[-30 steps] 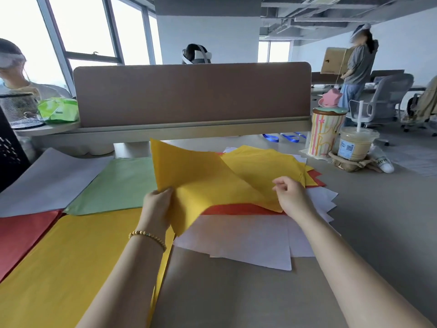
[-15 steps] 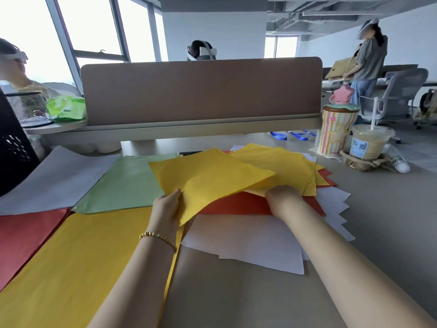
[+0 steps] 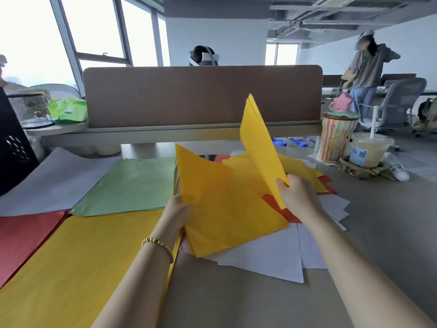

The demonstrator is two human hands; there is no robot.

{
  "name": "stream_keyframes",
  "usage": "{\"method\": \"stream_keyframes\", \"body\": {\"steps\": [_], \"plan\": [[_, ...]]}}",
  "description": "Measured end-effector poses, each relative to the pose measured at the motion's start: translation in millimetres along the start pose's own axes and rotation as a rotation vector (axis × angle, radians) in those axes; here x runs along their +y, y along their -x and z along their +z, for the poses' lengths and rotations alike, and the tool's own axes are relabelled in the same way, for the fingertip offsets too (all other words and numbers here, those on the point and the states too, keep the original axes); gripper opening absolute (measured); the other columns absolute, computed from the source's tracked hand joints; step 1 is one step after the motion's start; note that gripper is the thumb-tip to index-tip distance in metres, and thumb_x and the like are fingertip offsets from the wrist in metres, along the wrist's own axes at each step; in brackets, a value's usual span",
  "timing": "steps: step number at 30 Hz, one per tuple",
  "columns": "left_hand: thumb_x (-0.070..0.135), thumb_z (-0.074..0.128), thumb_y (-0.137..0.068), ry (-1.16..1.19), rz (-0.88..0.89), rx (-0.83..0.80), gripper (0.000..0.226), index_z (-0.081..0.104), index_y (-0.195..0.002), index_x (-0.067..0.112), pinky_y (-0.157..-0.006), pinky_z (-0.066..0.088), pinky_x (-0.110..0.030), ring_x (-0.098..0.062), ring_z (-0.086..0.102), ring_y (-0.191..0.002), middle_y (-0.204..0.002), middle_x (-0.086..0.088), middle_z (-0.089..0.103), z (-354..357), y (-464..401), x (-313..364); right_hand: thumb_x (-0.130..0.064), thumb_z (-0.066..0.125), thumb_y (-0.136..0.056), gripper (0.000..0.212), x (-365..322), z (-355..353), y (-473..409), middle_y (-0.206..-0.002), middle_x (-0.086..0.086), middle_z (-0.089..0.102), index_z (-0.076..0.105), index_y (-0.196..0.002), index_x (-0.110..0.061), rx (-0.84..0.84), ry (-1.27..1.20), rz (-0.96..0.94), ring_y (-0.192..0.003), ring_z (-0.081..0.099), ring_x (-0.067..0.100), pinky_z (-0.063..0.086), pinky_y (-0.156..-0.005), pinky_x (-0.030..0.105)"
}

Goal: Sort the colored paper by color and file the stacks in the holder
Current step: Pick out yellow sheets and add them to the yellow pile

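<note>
Two hands are busy over the desk (image 3: 236,304) in the head view, and both are on yellow paper. The left hand (image 3: 176,213), gold bead bracelet (image 3: 158,245) at the wrist, has its fingers closed on the near-left edge of a yellow sheet (image 3: 227,204) that lies slanted over the mixed pile. The right hand (image 3: 299,197) pinches another yellow sheet (image 3: 259,143) by its lower corner, thumb on the front face, and that sheet stands nearly upright, its top corner in front of the brown divider panel (image 3: 203,95).

Under them sits the mixed pile (image 3: 267,259): white sheets at the bottom spreading toward the desk's right side, red showing in the middle, more yellow on top.

Along the left edge the sorted stacks are laid out: a yellow stack (image 3: 78,268) nearest, a red stack (image 3: 26,235) at the far left, a green stack (image 3: 132,185) behind the yellow, a white stack (image 3: 56,176) at the back left, and a black perforated holder (image 3: 14,147) at the left border.

At the right back corner stands a striped cup (image 3: 335,138) topped by a pink star, and beside it an iced drink (image 3: 369,150) with a straw in a cardboard carrier; its label carries a QR code, but the print is too small to read. A white bottle (image 3: 397,170) lying next to it shows dark letters I cannot make out.
</note>
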State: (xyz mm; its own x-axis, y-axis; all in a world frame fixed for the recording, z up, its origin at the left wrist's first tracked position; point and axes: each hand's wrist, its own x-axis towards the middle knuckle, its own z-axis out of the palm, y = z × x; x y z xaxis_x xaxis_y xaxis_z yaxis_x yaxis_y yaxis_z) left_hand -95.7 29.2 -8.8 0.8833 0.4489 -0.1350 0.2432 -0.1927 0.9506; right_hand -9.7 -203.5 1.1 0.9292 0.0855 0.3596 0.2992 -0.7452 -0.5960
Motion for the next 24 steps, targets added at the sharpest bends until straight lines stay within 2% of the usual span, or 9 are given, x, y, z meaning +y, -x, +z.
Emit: {"method": "stream_keyframes", "body": {"steps": [2, 5, 7, 10, 13, 15, 18, 21, 24], "plan": [[0.006, 0.041, -0.096, 0.050, 0.003, -0.063, 0.020, 0.054, -0.110, 0.009, -0.064, 0.050, -0.026, -0.018, 0.060, -0.083, -0.091, -0.003, 0.061, 3, 6, 3, -0.024, 0.042, -0.097, 0.039, -14, 1, 4, -0.060, 0.000, 0.034, 0.030, -0.061, -0.014, -0.159, 0.029, -0.048, -0.055, 0.034, 0.018, 0.021, -0.050, 0.030], [0.022, 0.035, -0.102, 0.172, -0.010, -0.086, 0.033, 0.048, -0.127, 0.006, -0.083, 0.050, -0.035, -0.024, 0.059, -0.095, -0.104, -0.008, 0.060, 6, 8, 4, -0.024, 0.042, -0.095, 0.034, -33, 9, 13, -0.065, 0.000, 0.037, 0.033, -0.064, -0.015, -0.512, 0.180, -0.121, -0.060, 0.037, 0.017, 0.027, -0.055, 0.031], [0.048, 0.027, -0.099, 0.329, -0.030, -0.165, 0.056, 0.047, -0.132, 0.008, -0.096, 0.047, -0.043, -0.029, 0.059, -0.108, -0.119, -0.013, 0.061, 5, 6, 3, -0.025, 0.042, -0.095, 0.026, -45, 20, 23, -0.069, 0.002, 0.045, 0.043, -0.072, -0.014, -0.739, 0.198, -0.123, -0.060, 0.046, 0.019, 0.034, -0.053, 0.028], [0.074, 0.023, -0.083, 0.486, -0.116, -0.278, 0.079, 0.057, -0.124, 0.016, -0.089, 0.051, -0.044, -0.030, 0.064, -0.105, -0.116, -0.013, 0.066, 1, 4, 1, -0.044, 0.041, -0.096, 0.032, -65, 25, 42, -0.067, -0.001, 0.050, 0.049, -0.087, -0.015, -0.927, 0.059, -0.113, -0.045, 0.054, 0.008, 0.038, -0.041, 0.020], [0.071, 0.039, -0.083, 0.416, -0.184, -0.209, 0.078, 0.044, -0.136, 0.014, -0.091, 0.048, -0.040, -0.029, 0.058, -0.114, -0.130, -0.013, 0.056, 0, 4, 2, -0.063, 0.027, -0.091, 0.052, -75, 23, 51, -0.067, -0.004, 0.055, 0.051, -0.089, -0.017, -1.063, -0.109, -0.127, -0.041, 0.050, 0.001, 0.034, -0.040, 0.017], [0.043, 0.055, -0.091, 0.353, -0.188, -0.116, 0.058, 0.041, -0.136, 0.010, -0.083, 0.052, -0.039, -0.030, 0.061, -0.105, -0.123, -0.015, 0.058, 1, 3, 2, -0.061, 0.022, -0.092, 0.064, -73, 20, 49, -0.069, -0.002, 0.058, 0.052, -0.114, -0.010, -1.124, -0.303, -0.069, -0.050, 0.049, 0.006, 0.030, -0.039, 0.017], [0.002, 0.046, -0.094, 0.270, -0.117, -0.039, 0.035, 0.047, -0.128, 0.007, -0.073, 0.053, -0.039, -0.029, 0.061, -0.090, -0.104, -0.013, 0.062, 0, 0, -3, -0.051, 0.029, -0.096, 0.055, -63, 18, 37, -0.073, -0.002, 0.059, 0.052, -0.126, -0.010, -0.879, -0.478, -0.019, -0.063, 0.053, 0.008, 0.038, -0.047, 0.019], [0.002, 0.046, -0.096, 0.349, -0.062, -0.021, 0.031, 0.049, -0.124, 0.014, -0.084, 0.049, -0.043, -0.029, 0.058, -0.096, -0.106, -0.010, 0.061, -2, 1, 0, -0.041, 0.040, -0.098, 0.046, -39, 22, 17, -0.117, 0.004, 0.061, 0.050, -0.131, -0.010, -0.393, -0.310, -0.010, -0.108, 0.056, 0.016, 0.046, -0.084, 0.028], [0.015, 0.055, -0.093, 0.519, -0.056, -0.030, 0.025, 0.050, -0.118, 0.014, -0.068, 0.052, -0.037, -0.025, 0.062, -0.084, -0.096, -0.009, 0.064, -5, 4, 5, -0.055, 0.042, -0.092, 0.070, -7, 22, 2, -0.149, 0.006, 0.035, 0.029, -0.146, -0.012, -0.343, -0.158, 0.128, -0.136, 0.036, 0.023, 0.035, -0.104, 0.034]]}}
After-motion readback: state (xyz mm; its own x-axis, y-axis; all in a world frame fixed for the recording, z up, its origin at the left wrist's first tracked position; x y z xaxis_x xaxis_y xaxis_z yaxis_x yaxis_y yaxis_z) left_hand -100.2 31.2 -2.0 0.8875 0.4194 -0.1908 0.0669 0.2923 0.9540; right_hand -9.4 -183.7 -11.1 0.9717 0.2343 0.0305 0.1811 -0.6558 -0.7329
